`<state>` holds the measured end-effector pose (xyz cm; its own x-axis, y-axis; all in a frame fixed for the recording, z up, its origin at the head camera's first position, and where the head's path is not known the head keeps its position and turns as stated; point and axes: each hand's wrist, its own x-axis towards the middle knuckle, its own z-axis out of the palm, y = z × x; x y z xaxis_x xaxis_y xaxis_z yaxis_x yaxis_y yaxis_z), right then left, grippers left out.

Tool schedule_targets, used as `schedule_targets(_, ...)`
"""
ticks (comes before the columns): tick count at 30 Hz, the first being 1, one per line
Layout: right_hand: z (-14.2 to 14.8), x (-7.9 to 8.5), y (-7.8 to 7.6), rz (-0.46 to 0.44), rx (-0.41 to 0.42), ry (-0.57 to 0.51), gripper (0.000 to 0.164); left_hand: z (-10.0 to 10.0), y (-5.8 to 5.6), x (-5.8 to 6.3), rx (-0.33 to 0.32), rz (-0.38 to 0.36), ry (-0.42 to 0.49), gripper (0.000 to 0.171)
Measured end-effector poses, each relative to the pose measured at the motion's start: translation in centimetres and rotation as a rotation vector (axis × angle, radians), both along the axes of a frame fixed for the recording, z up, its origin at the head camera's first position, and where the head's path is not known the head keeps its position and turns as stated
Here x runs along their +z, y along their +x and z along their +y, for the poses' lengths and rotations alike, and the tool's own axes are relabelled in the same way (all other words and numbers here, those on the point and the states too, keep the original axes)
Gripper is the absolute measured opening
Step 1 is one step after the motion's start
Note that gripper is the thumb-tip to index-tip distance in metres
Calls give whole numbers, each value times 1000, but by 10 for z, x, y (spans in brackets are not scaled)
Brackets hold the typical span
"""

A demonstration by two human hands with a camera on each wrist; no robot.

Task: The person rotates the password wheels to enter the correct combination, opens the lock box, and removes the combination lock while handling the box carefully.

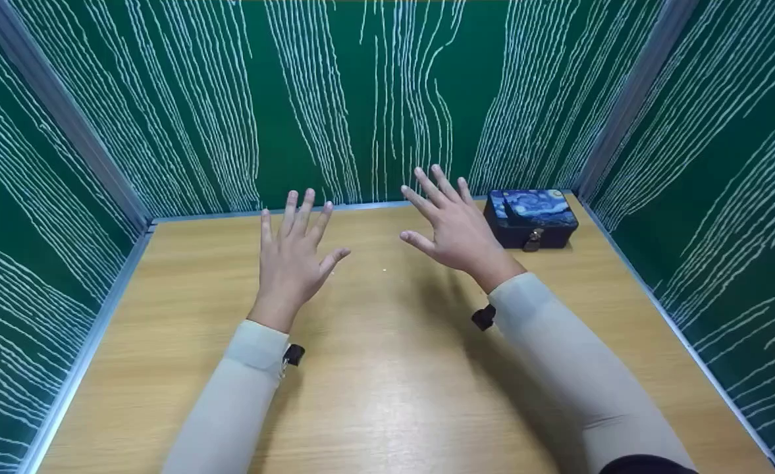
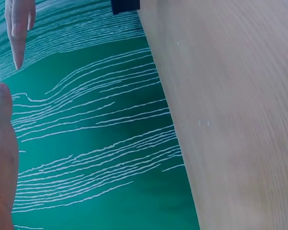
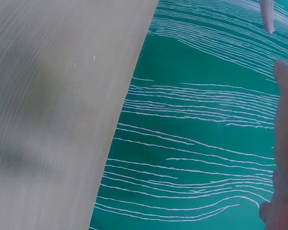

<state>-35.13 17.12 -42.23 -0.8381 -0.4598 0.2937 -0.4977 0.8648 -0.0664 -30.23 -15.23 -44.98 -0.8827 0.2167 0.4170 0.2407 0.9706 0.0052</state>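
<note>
My left hand (image 1: 290, 266) hovers over the left-middle of the wooden table, palm down, fingers straight and spread, holding nothing. To its right, my right hand (image 1: 456, 230) is likewise raised with fingers spread and nothing in it. Just beyond the right hand's wrist side stands a dark box (image 1: 532, 217) with a blue swirling painted lid and a metal clasp at its front; the hand does not appear to grip it. In the left wrist view a dark corner (image 2: 125, 5) shows at the top, too little to identify surely.
The wooden table (image 1: 374, 395) is bounded at the back and sides by green walls (image 1: 295, 131) covered in wavy white lines, with metal edging (image 1: 124, 263). The box sits near the back right corner. Tiny pale specks lie on the tabletop.
</note>
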Motion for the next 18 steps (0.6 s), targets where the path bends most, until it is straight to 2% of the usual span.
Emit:
schedule_targets(11, 1, 7, 14, -33, -3, -11, 88, -8, 12, 8, -16, -2, 31, 88)
schedule_targets(18, 15, 14, 19, -46, -18, -30, 88, -14, 20, 10, -11, -8, 68, 89)
